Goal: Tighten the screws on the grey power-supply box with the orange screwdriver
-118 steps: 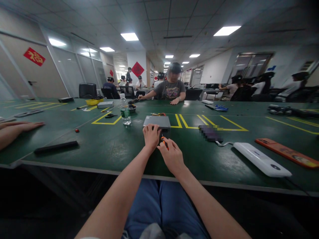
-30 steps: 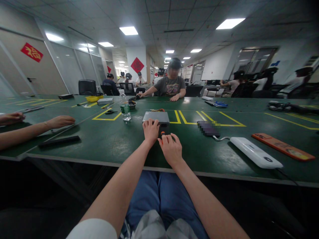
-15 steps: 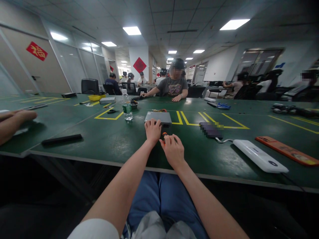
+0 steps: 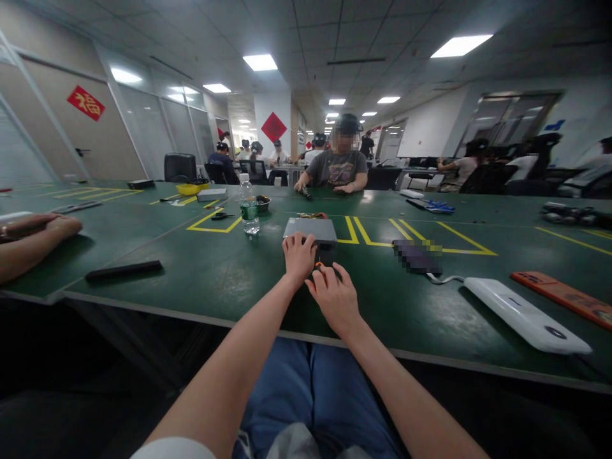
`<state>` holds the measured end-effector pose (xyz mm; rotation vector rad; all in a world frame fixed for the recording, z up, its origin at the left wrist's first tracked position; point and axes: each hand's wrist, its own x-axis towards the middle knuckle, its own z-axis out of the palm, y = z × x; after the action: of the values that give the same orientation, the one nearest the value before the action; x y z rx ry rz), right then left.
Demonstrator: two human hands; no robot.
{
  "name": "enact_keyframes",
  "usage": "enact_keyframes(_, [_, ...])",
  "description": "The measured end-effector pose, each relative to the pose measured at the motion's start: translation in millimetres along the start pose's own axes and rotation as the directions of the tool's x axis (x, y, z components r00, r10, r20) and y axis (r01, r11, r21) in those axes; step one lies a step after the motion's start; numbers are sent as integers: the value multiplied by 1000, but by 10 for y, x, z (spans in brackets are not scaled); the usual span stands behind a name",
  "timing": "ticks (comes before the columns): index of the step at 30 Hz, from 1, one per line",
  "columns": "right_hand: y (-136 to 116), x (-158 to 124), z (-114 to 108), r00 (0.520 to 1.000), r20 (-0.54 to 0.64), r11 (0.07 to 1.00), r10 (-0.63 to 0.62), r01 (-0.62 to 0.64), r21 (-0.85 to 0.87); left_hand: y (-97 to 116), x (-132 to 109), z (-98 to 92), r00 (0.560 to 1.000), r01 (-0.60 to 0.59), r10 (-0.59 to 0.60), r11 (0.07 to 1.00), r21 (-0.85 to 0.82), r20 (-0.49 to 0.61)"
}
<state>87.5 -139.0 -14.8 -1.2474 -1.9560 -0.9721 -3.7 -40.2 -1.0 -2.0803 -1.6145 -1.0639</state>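
Observation:
A flat grey metal box (image 4: 313,229) lies on the green table (image 4: 201,274) straight ahead of me. My left hand (image 4: 298,255) rests on the box's near edge with its fingers curled over it. Just to the right, my right hand (image 4: 335,296) is closed round a small orange-handled screwdriver (image 4: 319,265), whose tip points toward the front of the box. Only a bit of the orange handle shows between my fingers.
A water bottle (image 4: 249,207) stands left of the box. A black bar (image 4: 123,270) lies at the near left, a white device (image 4: 524,313) with a cable and an orange card (image 4: 564,294) at the right. Another person's forearm (image 4: 33,236) rests at far left; a person (image 4: 341,162) sits opposite.
My hands have stayed on the box and the screwdriver with only small shifts. The person on the left has pulled a hand back. The person opposite has drawn both hands together.

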Motion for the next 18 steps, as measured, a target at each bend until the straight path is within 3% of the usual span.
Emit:
enact_keyframes(7, [19,36,-18,996,72,993,-46,38,110,-67,48,23,999,-15,17,999,-48,40])
enact_keyframes(12, [87,77,-27,980,197,972,-1,-45,232,-103,78,29,998,-24,27,998,-58,60])
enact_keyframes(18, [143,98,-28,972,235,952,4,-75,296,-125,120,20,995,-49,55,996,-76,84])
